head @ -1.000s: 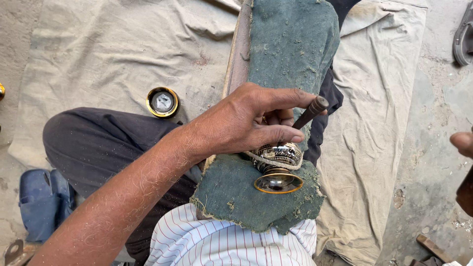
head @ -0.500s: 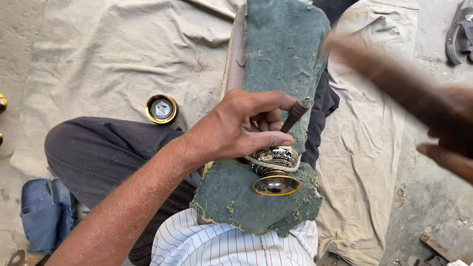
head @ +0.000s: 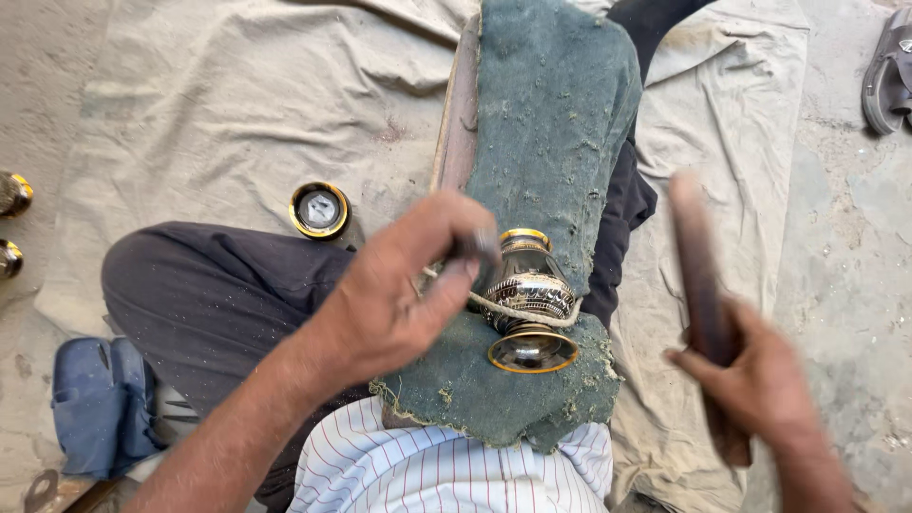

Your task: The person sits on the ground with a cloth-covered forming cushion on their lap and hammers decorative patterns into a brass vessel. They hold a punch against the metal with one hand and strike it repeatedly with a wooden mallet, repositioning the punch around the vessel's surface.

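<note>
Brass vase (head: 528,302) lies on its side, long axis along the leg; left hand (head: 399,294) pinches a blurred tool beside it, nearer than the right hand (head: 760,380) gripping a wooden stick (head: 701,285).

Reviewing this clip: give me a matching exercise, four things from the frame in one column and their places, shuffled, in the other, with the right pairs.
Things:
1. small metal vase
2. wooden stick
3. round gold-rimmed lid
4. blue cloth

Places:
A. on the pale sheet beside the knee
B. lying on the green padded board, a cord around it
C. on the floor at the lower left
D. in the right hand

Pairs: 1-B, 2-D, 3-A, 4-C
</note>
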### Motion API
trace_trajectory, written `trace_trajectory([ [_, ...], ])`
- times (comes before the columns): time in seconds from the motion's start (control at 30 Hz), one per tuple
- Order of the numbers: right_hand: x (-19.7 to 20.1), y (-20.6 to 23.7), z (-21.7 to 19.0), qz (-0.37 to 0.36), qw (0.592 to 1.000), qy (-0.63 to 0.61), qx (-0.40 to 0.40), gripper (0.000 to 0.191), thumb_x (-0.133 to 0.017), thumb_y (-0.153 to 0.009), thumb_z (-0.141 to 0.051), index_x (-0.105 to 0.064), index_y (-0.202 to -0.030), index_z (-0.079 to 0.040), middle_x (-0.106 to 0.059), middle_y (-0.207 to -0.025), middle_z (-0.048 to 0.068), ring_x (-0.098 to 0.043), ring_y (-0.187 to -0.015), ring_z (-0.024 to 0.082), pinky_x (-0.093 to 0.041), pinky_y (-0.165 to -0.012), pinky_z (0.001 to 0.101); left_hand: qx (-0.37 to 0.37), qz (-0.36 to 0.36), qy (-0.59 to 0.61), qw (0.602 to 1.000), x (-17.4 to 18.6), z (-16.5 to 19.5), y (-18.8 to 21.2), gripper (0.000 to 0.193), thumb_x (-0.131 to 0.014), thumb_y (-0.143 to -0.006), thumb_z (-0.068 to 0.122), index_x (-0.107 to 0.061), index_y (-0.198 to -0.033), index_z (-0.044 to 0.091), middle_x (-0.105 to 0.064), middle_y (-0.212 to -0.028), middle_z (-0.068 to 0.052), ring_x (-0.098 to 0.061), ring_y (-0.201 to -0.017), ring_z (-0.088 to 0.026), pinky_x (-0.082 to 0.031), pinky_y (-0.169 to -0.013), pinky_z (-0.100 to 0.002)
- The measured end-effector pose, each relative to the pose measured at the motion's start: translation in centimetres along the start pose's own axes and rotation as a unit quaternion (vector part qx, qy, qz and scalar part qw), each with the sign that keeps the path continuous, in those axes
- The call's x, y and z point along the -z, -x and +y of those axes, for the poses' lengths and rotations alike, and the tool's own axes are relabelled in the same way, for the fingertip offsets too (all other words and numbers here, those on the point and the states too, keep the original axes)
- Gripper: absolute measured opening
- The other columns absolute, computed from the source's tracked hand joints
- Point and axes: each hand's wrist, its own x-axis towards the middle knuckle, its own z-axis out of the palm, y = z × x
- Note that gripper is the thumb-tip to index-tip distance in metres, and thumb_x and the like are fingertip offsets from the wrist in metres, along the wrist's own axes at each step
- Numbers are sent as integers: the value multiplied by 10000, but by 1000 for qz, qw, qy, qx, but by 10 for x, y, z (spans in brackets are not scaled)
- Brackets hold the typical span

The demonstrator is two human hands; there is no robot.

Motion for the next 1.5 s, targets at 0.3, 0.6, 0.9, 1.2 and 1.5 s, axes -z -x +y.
trace_trajectory([
  [0.3,-108,80,25,76,879,-450,136,251,-757,-831,67,-741,-1082,74,-727,-1093,152,-686,-925,166,-566,-765,269,-240,-207,-510,799,-55,41,-17,242,-696,-841,166,-750,-1024,17,-615,-985,-46,-609,-987,-198,-531,-859,-323],
  [0.6,-90,110,-41,122,838,-423,324,261,-790,-775,68,-730,-1026,31,-729,-1052,126,-726,-905,146,-620,-755,235,-191,-194,-396,877,-50,16,-10,196,-773,-870,133,-702,-1011,18,-602,-909,-60,-618,-851,-184,-536,-769,-366],
  [0.9,-71,116,-83,185,859,-290,379,282,-853,-763,-71,-765,-1028,-35,-723,-898,40,-624,-600,47,-469,-497,204,5,111,-315,942,-69,18,33,156,-758,-778,-41,-672,-886,31,-597,-761,-53,-583,-684,-238,-465,-623,-400],
  [1.2,-73,114,-118,205,855,-285,381,153,-816,-819,-20,-738,-943,25,-726,-836,79,-601,-528,87,-460,-456,259,45,-16,-295,954,-48,15,25,141,-759,-846,41,-621,-816,38,-577,-723,-77,-585,-695,-264,-475,-650,-430],
  [1.5,-87,99,-102,261,789,-262,490,198,-720,-905,21,-705,-1102,29,-739,-1007,127,-742,-896,197,-610,-759,308,-14,-103,-327,939,-25,13,28,213,-824,-832,164,-642,-800,58,-566,-731,-77,-608,-693,-267,-497,-652,-415],
])
